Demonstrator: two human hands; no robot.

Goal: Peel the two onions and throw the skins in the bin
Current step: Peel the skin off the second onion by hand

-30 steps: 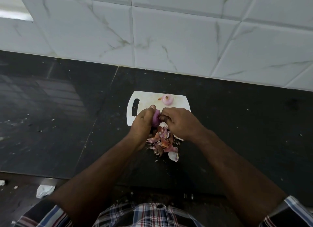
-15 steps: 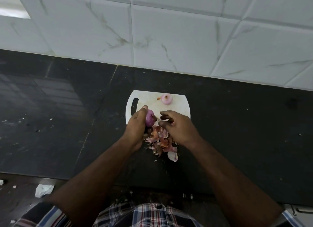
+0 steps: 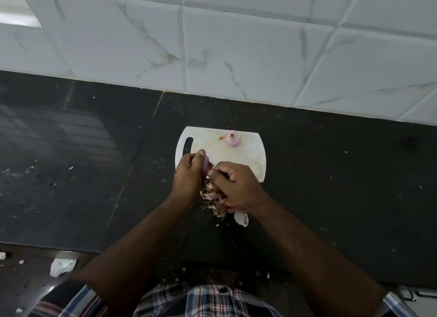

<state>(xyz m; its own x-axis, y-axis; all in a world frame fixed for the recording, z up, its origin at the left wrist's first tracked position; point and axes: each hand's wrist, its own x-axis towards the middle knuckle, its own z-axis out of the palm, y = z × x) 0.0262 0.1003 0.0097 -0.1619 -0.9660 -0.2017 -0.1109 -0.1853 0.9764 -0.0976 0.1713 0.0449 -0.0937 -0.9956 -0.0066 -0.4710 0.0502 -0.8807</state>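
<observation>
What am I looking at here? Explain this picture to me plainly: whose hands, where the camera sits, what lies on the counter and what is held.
There is no machine here. A person wears a camera on the head, so the one view looks forward and down at their own arms and checked shirt.

The left hand holds a purple onion in its grip. The right hand has curled fingers at that onion's end, seemingly pulling off skin; what exactly it pinches is hidden.

On the black counter lies a white cutting board, with a second, peeled onion near its far edge. A pile of onion skins lies under the hands. No bin is in view.
</observation>
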